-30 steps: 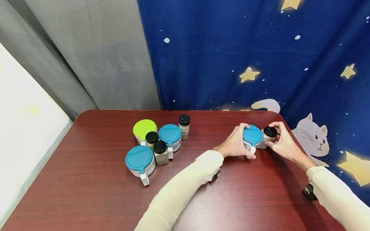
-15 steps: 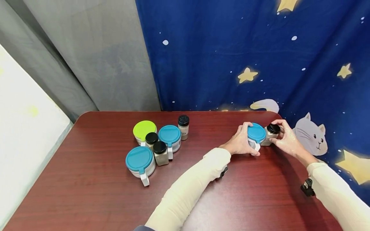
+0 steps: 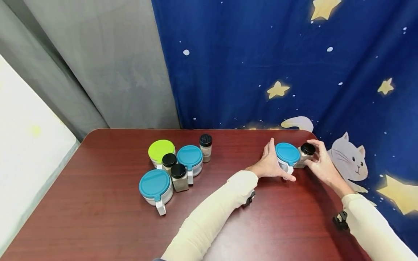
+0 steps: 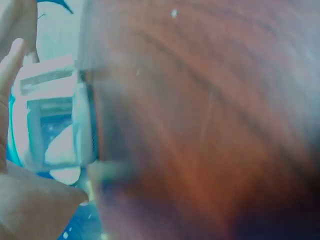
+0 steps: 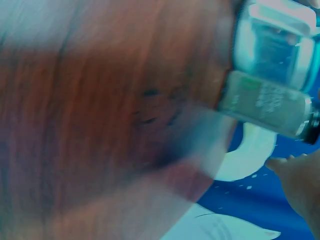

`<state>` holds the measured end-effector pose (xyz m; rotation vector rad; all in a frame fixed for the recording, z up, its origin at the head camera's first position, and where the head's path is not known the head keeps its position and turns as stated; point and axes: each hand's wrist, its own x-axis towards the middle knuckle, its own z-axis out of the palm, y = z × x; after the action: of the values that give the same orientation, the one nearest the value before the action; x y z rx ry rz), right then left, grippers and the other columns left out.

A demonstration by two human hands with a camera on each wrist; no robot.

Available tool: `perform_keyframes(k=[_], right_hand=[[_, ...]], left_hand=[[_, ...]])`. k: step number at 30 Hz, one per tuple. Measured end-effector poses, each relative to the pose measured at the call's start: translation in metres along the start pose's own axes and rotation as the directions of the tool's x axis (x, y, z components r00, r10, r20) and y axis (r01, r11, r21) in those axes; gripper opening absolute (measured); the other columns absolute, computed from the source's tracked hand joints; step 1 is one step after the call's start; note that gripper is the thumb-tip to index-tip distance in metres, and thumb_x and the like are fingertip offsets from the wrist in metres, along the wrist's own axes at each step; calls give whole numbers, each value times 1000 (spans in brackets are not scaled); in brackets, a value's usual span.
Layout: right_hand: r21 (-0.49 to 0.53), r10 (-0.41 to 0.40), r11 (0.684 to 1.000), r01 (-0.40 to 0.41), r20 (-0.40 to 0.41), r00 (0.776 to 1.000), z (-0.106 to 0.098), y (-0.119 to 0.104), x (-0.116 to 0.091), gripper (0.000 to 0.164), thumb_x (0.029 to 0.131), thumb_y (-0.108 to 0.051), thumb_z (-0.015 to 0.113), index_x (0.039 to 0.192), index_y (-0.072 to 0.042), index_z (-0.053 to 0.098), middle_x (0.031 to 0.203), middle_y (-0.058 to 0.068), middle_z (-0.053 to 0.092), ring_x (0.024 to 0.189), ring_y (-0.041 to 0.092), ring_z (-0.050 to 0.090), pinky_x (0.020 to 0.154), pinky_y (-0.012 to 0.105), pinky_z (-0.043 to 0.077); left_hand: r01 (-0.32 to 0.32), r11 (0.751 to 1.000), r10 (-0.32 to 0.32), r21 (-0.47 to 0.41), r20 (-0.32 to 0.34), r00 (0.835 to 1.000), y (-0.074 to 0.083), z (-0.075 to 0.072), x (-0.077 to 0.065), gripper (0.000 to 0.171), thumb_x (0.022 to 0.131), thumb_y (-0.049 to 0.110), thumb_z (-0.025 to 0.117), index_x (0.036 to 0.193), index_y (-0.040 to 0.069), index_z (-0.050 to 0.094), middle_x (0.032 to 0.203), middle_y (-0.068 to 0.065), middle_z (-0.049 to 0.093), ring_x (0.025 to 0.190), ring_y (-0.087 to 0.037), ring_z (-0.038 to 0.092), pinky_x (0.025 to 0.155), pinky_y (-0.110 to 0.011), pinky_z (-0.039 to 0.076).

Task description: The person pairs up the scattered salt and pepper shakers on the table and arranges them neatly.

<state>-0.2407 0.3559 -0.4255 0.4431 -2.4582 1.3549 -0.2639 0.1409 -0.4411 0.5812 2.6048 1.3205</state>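
Observation:
My left hand [image 3: 269,163] stands beside a white-bodied seasoning jar with a blue lid [image 3: 287,153], its fingers straight and its thumb stretched out below the jar's handle. In the left wrist view the jar's see-through handle [image 4: 82,125] shows between thumb and fingers. My right hand [image 3: 321,163] is at the right side of a spice bottle with a black cap [image 3: 304,155], which stands against the blue-lidded jar. In the right wrist view the thumb [image 5: 295,175] is apart from the upright spice bottle [image 5: 265,105]; the other fingers are mostly out of frame.
On the left of the red-brown table [image 3: 98,203] stands a group: a green-lidded jar [image 3: 161,150], two blue-lidded jars [image 3: 154,185], two black-capped square bottles [image 3: 179,177] and a tall shaker [image 3: 205,148]. A curtain [image 3: 228,72] hangs behind the table's far edge.
The blue-lidded jar and the spice bottle moved slightly right and back together, then stopped. My left hand's fingers have straightened and come off the jar; my right thumb has eased off the bottle.

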Motion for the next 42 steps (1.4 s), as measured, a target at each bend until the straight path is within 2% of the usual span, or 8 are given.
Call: perform_keyframes(k=[3,7,11,16,20,25,27,42], right_hand=[[-12,-28,1000,27,-114,993,0,-14,0,66,84,21,58,145,6,38,145,17,39,130,9,42,106,16,32],[-61,-31,998,20,-188,982,-1,-43,2,56,93,6,63,147,-1,48,148,15,46,134,15,46,105,17,35],[-178,9,984,-30,-116,993,0,-63,2,59,99,-12,64,154,-17,45,115,15,56,93,11,59,71,14,41],[-199,-10,980,0,-51,999,2,-72,5,63,98,-12,66,156,-16,42,95,17,50,60,13,44,55,20,37],[-222,-16,975,18,13,1000,9,-75,5,66,97,-13,68,157,-14,39,137,18,53,81,20,58,70,21,44],[-286,51,958,-22,95,994,18,-82,0,71,98,-24,68,159,-13,34,158,21,35,138,44,37,105,60,34],[-301,74,953,-39,108,991,19,-85,-2,72,98,-28,68,159,-14,33,157,24,34,140,47,32,104,70,29],[-293,-12,955,36,84,996,24,-97,-24,73,93,-20,74,157,-14,39,149,23,44,132,46,43,100,70,33]], left_hand=[[-52,998,52,-36,19,998,0,-15,-4,148,62,44,98,163,19,-8,168,-3,7,152,-16,12,116,-36,27],[-144,988,145,-57,13,989,5,-37,-9,143,64,39,98,163,16,-2,167,-7,14,150,-16,17,116,-34,27],[-180,980,181,-82,1,984,12,-54,-14,138,66,34,97,163,12,2,166,-10,18,150,-17,21,115,-33,28],[-164,979,167,-121,13,986,12,-65,-20,130,72,35,93,163,13,3,165,-9,20,149,-17,23,115,-35,29],[-131,982,134,-134,8,991,6,-71,-29,118,81,38,86,163,12,5,166,-8,19,149,-16,22,116,-37,29],[-100,990,103,-104,18,995,0,-75,-42,108,88,39,79,163,12,7,166,-7,19,150,-19,21,116,-41,28],[-92,992,94,-89,24,995,2,-76,-45,106,89,40,78,164,13,7,167,-7,18,150,-19,21,116,-43,28],[-95,995,95,-33,7,995,11,-71,-71,101,91,39,76,163,10,10,165,-9,20,149,-21,24,116,-39,29]])
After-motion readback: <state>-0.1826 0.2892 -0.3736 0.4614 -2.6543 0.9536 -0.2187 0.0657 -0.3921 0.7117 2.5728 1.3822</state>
